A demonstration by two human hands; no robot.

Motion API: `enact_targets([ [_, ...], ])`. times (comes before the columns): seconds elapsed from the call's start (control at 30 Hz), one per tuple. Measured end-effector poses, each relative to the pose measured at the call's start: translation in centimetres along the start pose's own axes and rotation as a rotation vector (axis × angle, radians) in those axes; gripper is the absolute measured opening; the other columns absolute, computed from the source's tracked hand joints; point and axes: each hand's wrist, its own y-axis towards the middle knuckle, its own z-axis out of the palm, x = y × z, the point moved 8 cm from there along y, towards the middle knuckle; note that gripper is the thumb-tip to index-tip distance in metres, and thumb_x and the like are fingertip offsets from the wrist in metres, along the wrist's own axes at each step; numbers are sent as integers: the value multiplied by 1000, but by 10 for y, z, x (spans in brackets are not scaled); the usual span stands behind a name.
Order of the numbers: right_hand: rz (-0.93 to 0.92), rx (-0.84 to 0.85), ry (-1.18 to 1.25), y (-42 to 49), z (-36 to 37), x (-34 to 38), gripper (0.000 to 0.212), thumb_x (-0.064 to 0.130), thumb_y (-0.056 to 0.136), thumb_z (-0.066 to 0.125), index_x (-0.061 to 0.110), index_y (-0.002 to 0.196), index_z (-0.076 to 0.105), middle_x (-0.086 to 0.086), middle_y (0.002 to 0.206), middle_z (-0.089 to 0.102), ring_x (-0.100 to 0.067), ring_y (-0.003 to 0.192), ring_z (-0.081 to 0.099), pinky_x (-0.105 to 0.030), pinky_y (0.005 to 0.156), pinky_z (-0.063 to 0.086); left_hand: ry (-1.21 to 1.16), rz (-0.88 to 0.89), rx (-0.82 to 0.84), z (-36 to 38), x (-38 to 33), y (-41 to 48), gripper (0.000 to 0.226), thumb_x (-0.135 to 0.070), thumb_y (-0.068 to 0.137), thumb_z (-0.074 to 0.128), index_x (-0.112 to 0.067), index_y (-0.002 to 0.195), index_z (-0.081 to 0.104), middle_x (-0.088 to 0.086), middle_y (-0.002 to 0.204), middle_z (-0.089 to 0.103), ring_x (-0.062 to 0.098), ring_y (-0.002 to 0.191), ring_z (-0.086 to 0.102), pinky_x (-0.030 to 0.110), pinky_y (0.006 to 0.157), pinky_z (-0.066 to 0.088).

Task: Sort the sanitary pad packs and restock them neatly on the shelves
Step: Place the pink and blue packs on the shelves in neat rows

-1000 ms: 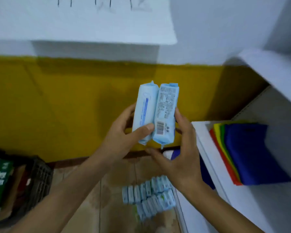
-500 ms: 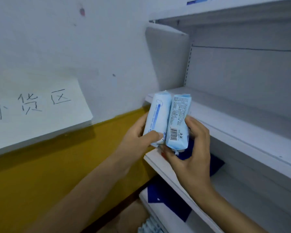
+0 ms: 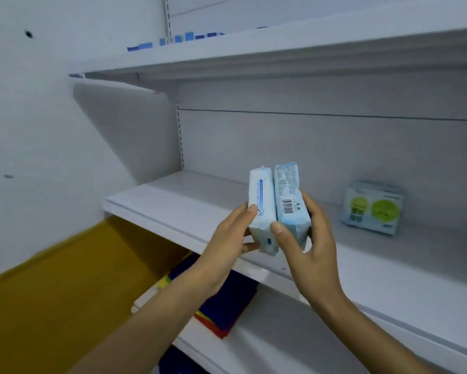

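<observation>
2 pale blue sanitary pad packs, upright, side by side and touching, held in the air just above the front edge of the middle shelf (image 3: pixel 173 209), left of its centre. Left pack (image 3: pixel 262 209): pale, with a blue stripe down its face. Right pack (image 3: pixel 289 201): small print and a barcode facing the camera.

Left hand (image 3: pixel 227 238) gripping the left pack, thumb pressed on its front, fingers curled behind its lower end. Right hand (image 3: pixel 308 255) gripping the right pack, thumb on its lower front, fingers wrapped round its right side. Both forearms reaching up from the bottom of the view.

Farther right on the same shelf, toward its back edge and well apart from the hands: 1 boxy pack (image 3: pixel 372 207) with 2 round green labels.

Above, a top shelf (image 3: pixel 254 55), with small blue items (image 3: pixel 178 40) just visible over its front edge, too blurred to identify. Below, a lower shelf (image 3: pixel 281 333) with a stack of folded cloths (image 3: pixel 227 306) in blue, red and yellow near its left end. To the left, a wall (image 3: pixel 51 292), white above and yellow below.
</observation>
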Motion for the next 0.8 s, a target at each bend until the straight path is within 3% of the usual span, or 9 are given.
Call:
enact_targets([
  [0.07,-2,42,-103,10,-28,-12,90,58,64,76,40,139,30,22,135,40,0,128,39,-13,97,40,-9,-23,45,33,11,17,32,-34,100,45,-28,130,51,-4,120,66,11,104,66,31,89,55],
  [0.13,-4,74,-238,18,-58,-26,99,53,62,83,42,140,23,25,134,36,2,128,37,-9,97,37,-22,-45,84,62,21,33,31,-32,96,53,-24,126,52,-1,124,64,13,102,68,29,85,56],
  [0.3,161,9,-182,43,-149,-74,80,17,69,85,39,128,36,25,118,52,7,107,56,-21,89,52,23,-34,281,137,38,69,40,-22,89,64,-27,128,55,-9,129,57,6,99,67,19,76,55],
  [0.4,280,9,-28,58,-186,-113,75,5,66,82,31,125,44,12,118,60,-3,105,62,-30,88,54,280,73,209,154,53,93,58,-16,84,72,-34,132,45,-4,135,45,4,100,59,16,77,53],
  [0.5,424,66,204,62,-192,-150,79,15,49,81,22,121,48,-4,121,63,-16,107,64,-27,78,54,538,122,43,151,70,117,98,-31,71,83,-35,147,21,-1,147,31,16,129,39,35,103,44],
  [0.57,468,118,194,61,-187,-158,74,4,56,81,27,119,48,-3,124,61,-10,104,65,-24,78,55,508,57,92,157,88,126,118,-45,61,86,-30,152,11,-6,149,34,14,135,37,44,108,40],
  [0.67,448,47,-1,62,-194,-164,73,-2,70,79,32,125,44,9,127,54,-2,108,58,-21,87,51,510,42,131,159,106,137,90,-55,58,82,-35,135,39,-18,117,63,6,108,62,41,92,53],
  [0.73,436,-114,-124,65,-211,-166,64,6,73,80,30,121,46,12,119,53,3,102,56,-17,85,47,501,75,119,158,108,138,67,-40,68,83,-35,124,46,-19,107,66,0,97,64,31,86,55],
  [0.8,483,-213,-77,61,-219,-172,55,12,72,82,28,113,47,11,110,58,6,91,58,-14,74,48,466,105,111,156,106,136,57,-26,77,79,-34,124,48,-17,107,67,-5,93,63,19,81,52],
])
